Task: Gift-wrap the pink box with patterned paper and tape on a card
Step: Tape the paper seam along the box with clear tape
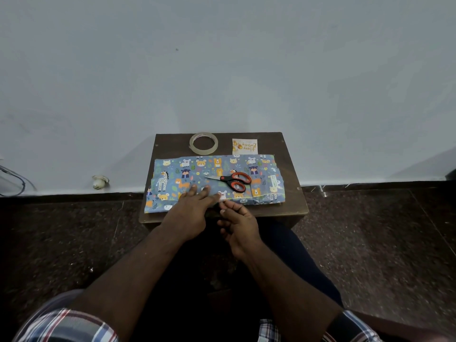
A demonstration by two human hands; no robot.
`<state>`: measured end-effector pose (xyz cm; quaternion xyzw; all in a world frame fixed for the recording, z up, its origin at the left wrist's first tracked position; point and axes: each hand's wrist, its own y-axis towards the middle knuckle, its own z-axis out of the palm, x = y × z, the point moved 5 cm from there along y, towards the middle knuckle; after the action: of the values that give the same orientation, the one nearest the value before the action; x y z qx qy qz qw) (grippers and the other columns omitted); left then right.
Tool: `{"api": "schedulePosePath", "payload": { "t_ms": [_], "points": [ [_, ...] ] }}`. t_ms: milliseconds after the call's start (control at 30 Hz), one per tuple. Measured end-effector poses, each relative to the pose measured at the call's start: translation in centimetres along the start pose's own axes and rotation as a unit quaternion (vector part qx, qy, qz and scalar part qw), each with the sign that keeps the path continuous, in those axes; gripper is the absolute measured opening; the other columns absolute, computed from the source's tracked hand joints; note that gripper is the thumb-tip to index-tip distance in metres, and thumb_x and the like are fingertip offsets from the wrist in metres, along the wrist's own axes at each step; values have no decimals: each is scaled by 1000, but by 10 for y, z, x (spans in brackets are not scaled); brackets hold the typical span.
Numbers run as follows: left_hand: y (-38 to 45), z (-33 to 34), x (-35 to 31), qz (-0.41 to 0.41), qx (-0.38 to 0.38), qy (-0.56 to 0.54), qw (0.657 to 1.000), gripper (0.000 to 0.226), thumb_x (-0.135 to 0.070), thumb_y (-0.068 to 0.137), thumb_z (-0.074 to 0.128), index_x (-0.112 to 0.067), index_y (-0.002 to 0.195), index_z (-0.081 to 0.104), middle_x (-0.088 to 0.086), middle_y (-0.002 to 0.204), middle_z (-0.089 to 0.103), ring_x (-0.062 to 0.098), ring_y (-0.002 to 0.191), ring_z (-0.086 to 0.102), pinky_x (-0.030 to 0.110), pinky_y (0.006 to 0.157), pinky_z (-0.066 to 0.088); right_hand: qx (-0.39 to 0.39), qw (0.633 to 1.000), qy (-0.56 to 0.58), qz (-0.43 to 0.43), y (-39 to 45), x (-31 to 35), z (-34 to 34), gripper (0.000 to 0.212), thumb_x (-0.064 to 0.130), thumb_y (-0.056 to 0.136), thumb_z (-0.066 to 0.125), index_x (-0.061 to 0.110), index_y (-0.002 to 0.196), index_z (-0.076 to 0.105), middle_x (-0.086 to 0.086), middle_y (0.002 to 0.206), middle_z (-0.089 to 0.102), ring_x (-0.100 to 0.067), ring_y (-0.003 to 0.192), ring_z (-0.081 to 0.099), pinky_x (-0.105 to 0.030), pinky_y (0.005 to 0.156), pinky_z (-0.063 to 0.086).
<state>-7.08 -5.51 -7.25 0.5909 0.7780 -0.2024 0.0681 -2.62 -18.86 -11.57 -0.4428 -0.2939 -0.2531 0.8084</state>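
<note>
Pressing down the near flap: left hand (191,213) lies flat on the paper (214,182), fingers straight and slightly spread over the seam. Right hand (238,227) sits just beside it at the paper's near edge, fingers loosely curled; cannot tell if the thumb and forefinger pinch a bit of tape or nothing. Pink box not visible, judged to be under the paper at the middle of the table (291,203). Scissors (232,180) rest on top of the wrapped bundle. Tape roll (203,143) and card (244,146) lie behind it, near the far edge, apart from each other. Step looks like sealing the long seam; both ends seem unfolded yet. Next move calls for tape on the seam while the left hand keeps the flap down, then clearing the scissors off.
</note>
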Motion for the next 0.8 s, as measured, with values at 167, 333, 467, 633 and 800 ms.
{"api": "schedulePosePath", "payload": {
  "t_ms": [167,333,467,633,800],
  "points": [
    [0,0,1,3,-2,-3,1000,70,-6,98,41,-36,159,24,1,170,10,31,156,-2,46,125,5,-3,1000,-15,3,-1,-2,-3,27,6,90,69,13,116,69,-10,105,75,-16,67,64,-26,56,49],
    [1,0,1,0,2,-2,1000,71,-6,98,42,-36,159,23,1,170,9,31,156,-3,47,126,5,-12,971,-199,-128,-6,7,-4,35,3,92,66,22,122,67,-7,100,73,-15,67,63,-24,58,51],
    [1,0,1,-1,-1,-7,1000,67,-9,101,44,-36,159,23,0,170,9,30,157,-2,47,126,5,15,951,-263,-164,-8,8,6,48,5,92,64,41,125,63,0,94,73,-12,64,64,-26,61,55],
    [1,-2,0,-2,2,-7,1000,68,-8,100,44,-36,159,23,-1,170,9,30,157,-3,46,125,4,19,949,-283,-136,-3,5,4,51,5,93,60,32,136,59,0,96,75,-15,58,62,-28,59,55],
    [2,0,1,-2,8,0,1000,67,-11,101,43,-34,160,20,-1,170,7,30,156,-5,45,125,3,27,939,-318,-128,-2,2,1,47,10,95,59,33,136,61,2,97,75,-15,63,65,-28,62,57]
  ]
}}
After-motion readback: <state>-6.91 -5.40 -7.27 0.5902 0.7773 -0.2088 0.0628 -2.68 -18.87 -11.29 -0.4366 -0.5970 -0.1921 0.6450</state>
